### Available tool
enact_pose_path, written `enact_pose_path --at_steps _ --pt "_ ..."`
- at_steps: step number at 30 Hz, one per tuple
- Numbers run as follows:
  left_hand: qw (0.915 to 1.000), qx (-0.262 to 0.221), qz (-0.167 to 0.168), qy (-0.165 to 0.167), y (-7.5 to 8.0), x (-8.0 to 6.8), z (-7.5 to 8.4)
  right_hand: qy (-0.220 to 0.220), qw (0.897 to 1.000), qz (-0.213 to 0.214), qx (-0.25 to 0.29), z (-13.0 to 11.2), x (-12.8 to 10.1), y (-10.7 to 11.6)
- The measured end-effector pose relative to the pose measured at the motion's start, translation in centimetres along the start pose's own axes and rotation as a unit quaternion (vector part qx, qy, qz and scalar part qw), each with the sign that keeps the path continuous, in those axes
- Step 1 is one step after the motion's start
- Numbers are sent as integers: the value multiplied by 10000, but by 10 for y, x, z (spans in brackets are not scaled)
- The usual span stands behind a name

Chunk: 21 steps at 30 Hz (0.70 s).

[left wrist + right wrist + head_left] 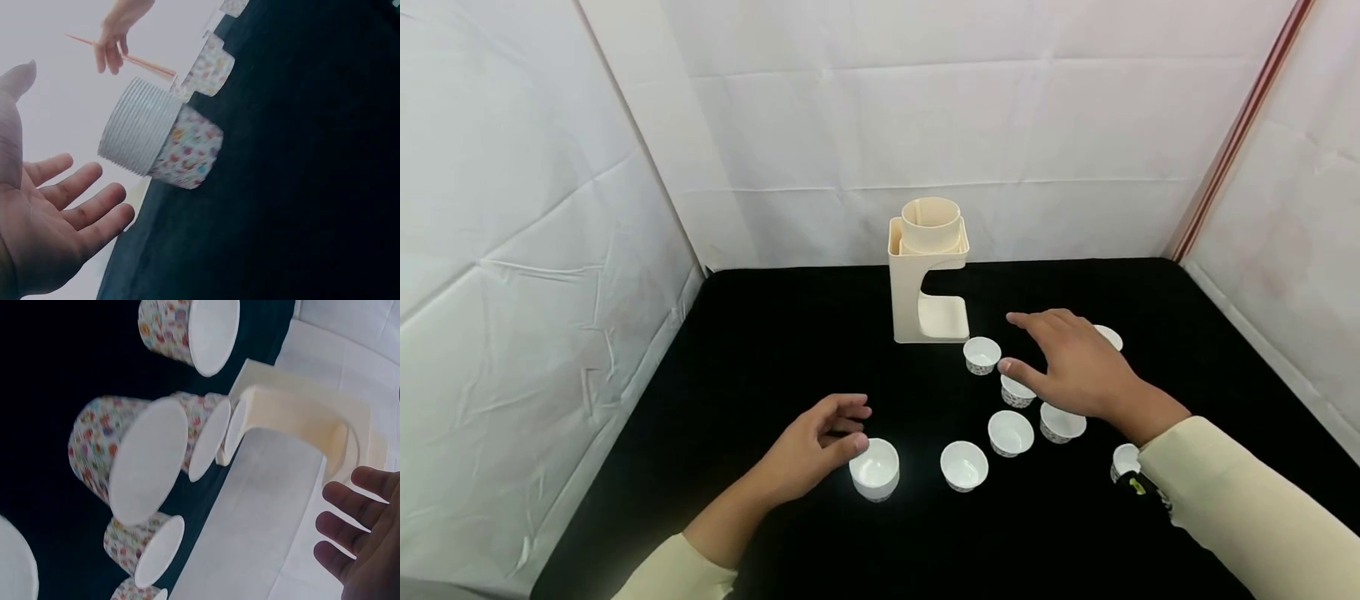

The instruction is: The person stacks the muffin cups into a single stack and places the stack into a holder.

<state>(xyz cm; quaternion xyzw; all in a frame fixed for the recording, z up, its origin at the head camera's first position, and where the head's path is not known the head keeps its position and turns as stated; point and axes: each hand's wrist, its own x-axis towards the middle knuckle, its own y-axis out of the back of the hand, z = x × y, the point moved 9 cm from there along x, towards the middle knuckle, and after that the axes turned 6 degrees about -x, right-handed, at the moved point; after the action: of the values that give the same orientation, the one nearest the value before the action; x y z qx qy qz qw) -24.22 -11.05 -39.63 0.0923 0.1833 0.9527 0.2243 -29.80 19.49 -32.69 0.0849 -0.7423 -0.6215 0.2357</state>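
My left hand hovers low over the black table, palm turned toward a stack of white paper cups just to its right, without touching it. The left wrist view shows the fingers straight and apart, and the ribbed cup stack with a floral cup at its end. My right hand floats with spread fingers above several single floral cups, nearest one cup under the thumb and another. It holds nothing; its fingers are loose. A cream cup dispenser stands behind.
More single cups lie in an arc, one by my right sleeve and one behind the right hand. White sheet walls close in the left, back and right sides of the table.
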Motion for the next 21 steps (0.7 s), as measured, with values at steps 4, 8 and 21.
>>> enact_pose_path --at_steps 4,8,21 --pt "9999 -88 -10 96 -9 -6 -5 75 10000 39 41 -9 -3 -7" --pt "9999 -15 -20 150 -17 -9 -11 110 9999 -46 -36 -17 -6 -12" --pt "9990 130 -155 402 -30 -16 -28 807 9965 -181 142 -54 -20 -21"
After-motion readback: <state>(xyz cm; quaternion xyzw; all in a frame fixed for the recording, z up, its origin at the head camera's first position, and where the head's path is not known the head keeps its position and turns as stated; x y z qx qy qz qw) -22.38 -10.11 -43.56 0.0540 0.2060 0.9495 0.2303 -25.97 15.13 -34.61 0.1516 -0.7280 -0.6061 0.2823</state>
